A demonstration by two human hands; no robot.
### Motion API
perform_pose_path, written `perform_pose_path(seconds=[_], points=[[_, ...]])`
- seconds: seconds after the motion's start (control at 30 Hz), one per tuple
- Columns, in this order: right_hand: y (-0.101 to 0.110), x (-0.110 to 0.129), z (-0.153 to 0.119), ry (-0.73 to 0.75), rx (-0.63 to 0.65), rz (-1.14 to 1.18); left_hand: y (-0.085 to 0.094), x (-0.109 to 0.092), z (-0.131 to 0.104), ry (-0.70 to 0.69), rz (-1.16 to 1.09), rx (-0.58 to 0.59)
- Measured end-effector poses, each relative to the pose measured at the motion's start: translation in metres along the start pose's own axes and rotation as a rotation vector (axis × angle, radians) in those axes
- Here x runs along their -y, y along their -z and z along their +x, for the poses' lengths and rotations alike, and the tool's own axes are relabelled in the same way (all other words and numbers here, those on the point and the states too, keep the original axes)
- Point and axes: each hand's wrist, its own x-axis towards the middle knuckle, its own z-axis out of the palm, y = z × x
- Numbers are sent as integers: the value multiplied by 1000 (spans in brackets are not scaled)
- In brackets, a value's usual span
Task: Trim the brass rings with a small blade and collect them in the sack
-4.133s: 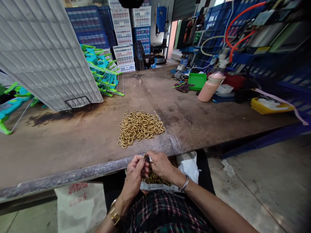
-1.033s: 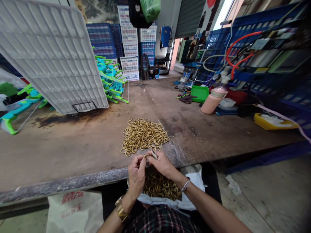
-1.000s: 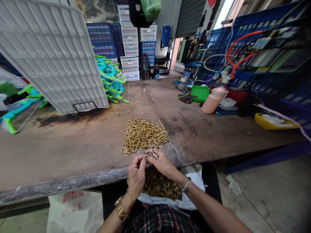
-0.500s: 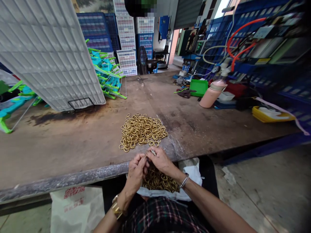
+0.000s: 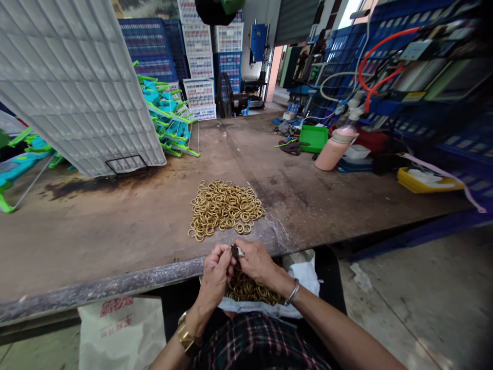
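My left hand (image 5: 216, 270) is closed in a pinch near the table's front edge, and what its fingertips hold is too small to name. Right beside it, my right hand (image 5: 259, 263) is closed round a small tool (image 5: 241, 252) of which a pale part shows; its kind is hidden by the fingers. A small dark piece (image 5: 234, 251) sits between the two hands' fingertips. Just beyond them, a pile of brass-coloured rings (image 5: 225, 208) lies on the table. Below my hands, more rings (image 5: 250, 288) fill a white sack (image 5: 304, 280) on my lap.
The brown worktable (image 5: 154, 221) spreads ahead. At left stand a grey ribbed panel (image 5: 84, 87) and green-and-turquoise plastic parts (image 5: 169, 118). A pink bottle (image 5: 334, 149), a green tray (image 5: 314, 139) and a yellow tray (image 5: 427, 181) are at right. Stacked crates (image 5: 198, 61) stand behind.
My right hand has drawn slightly down and turned, its fingers now against the dark piece at my left fingertips. The left hand has hardly moved. The ring pile looks the same.
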Motion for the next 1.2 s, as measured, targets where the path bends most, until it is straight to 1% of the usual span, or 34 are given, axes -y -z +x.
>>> perform_pose_path(seconds=[0.1,0.27,0.47,0.67,0.8,0.9,0.97,1.03,1.07,1.13,1.2], points=[[0,3,-1,-16,50,-102,0,1,0,-10,39,-15],[4,8,-1,-60,93,-181,1,3,1,-4,64,-25],[6,11,-1,-78,99,-214,0,1,1,-29,100,-49],[8,10,0,-28,158,-182,4,6,3,-82,132,-48],[4,8,2,-63,184,-208,5,7,1,-88,143,-32],[2,3,6,-114,145,-276,2,1,-7,-47,126,0],[4,-3,10,-176,98,-320,-2,-3,-14,-25,83,65],[5,-10,15,-228,37,-350,-5,-6,-17,11,-31,132],[6,-13,18,-244,1,-360,-6,-5,-17,42,-110,145],[5,-17,23,-271,-66,-370,-6,-3,-14,113,-260,118],[4,-19,28,-317,-105,-387,-4,-1,-10,171,-343,75]])
